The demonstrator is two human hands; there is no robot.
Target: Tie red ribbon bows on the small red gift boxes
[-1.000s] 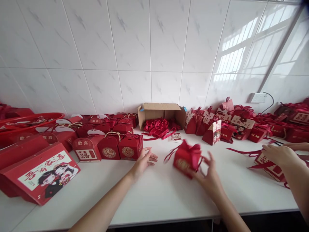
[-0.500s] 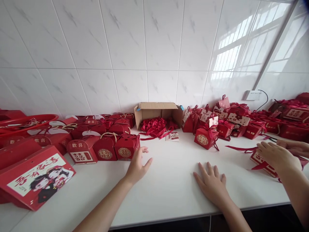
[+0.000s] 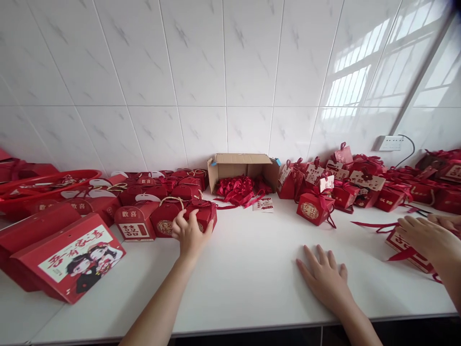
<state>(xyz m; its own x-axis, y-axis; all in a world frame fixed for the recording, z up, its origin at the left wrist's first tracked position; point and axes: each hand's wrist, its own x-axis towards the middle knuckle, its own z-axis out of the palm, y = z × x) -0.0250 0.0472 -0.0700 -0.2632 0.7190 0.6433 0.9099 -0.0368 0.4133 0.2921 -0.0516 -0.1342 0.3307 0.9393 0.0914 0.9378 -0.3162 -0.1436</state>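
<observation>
My left hand [image 3: 190, 235] reaches over the front of a small red gift box [image 3: 209, 207] with a gold emblem, fingers apart and slightly curled, thumb near its right side. Whether the fingertips touch it I cannot tell. Beside that box stands another red gift box with a rope handle [image 3: 163, 218], partly behind my fingers. My right hand [image 3: 324, 276] lies flat on the white table [image 3: 252, 278], fingers spread, holding nothing. Beyond it sits a red box tied with ribbon and a tag [image 3: 314, 207].
A cardboard box of red ribbons [image 3: 245, 158] stands against the tiled wall, with printed cards [image 3: 263, 205] before it. At right, another person's hands [image 3: 427, 235] work on a ribboned box [image 3: 406, 250]. Large red boxes [image 3: 79, 259] and a red basin [image 3: 82, 177] are at left.
My left hand has moved left and forward onto the front of the small red box. My right hand stays flat on the table. The view has turned slightly left.
</observation>
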